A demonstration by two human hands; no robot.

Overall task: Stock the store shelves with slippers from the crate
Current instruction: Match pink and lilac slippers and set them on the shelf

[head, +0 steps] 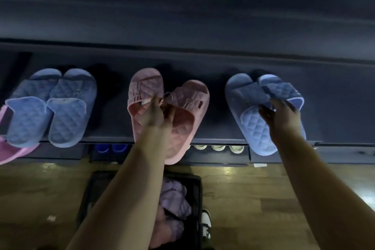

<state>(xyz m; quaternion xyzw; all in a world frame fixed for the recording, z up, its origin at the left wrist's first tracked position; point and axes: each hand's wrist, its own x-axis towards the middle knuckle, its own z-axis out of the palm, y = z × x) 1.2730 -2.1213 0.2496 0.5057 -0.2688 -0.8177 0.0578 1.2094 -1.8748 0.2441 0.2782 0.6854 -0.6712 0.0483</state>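
A pink quilted slipper pair lies on the dark shelf at the middle, heels hanging over the front edge. My left hand pinches the pair where the two slippers meet. To the right, a blue slipper pair lies overlapped on the same shelf, and my right hand grips its right slipper at the strap. Another blue pair sits side by side at the left. Below, on the floor, the black crate holds several purple and pink slippers.
A pink slipper pokes out at the far left under the shelf edge. A lower shelf shows blue toes and pale toes. The wooden floor spreads around the crate, with my shoe beside it.
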